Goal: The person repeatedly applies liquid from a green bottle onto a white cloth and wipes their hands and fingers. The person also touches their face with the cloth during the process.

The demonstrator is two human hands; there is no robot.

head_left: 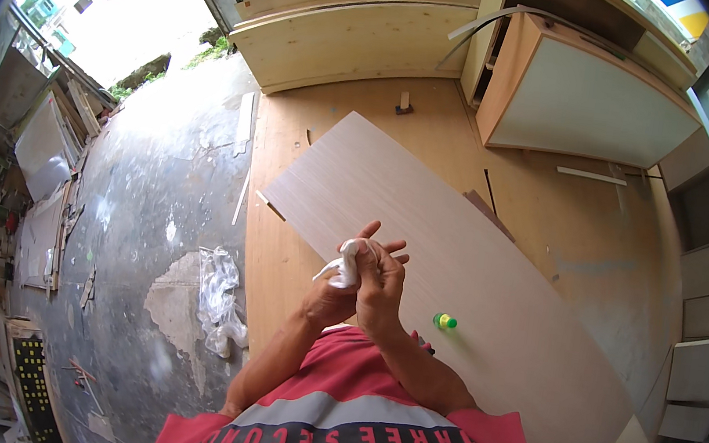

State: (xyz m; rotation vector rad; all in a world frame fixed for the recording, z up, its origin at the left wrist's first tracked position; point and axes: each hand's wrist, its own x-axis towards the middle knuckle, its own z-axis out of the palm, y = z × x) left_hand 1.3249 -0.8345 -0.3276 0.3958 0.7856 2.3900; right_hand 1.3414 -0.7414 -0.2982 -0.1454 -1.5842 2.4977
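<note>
My two hands meet in front of my chest, above a long pale laminated board (458, 243). My right hand (380, 285) is closed around a small white cloth (347, 267) and presses it against my left hand (337, 295), whose fingers stretch out flat behind it. A loose end of the cloth hangs toward the left. On the board to the right of my hands stands a small green and yellow bottle (445, 321).
The board lies on a plywood work surface (278, 265). A crumpled clear plastic bag (219, 298) lies on the concrete floor at left. Plywood panels (351, 35) and a cabinet carcass (591, 100) stand behind. Stacked boards and scraps line the far left.
</note>
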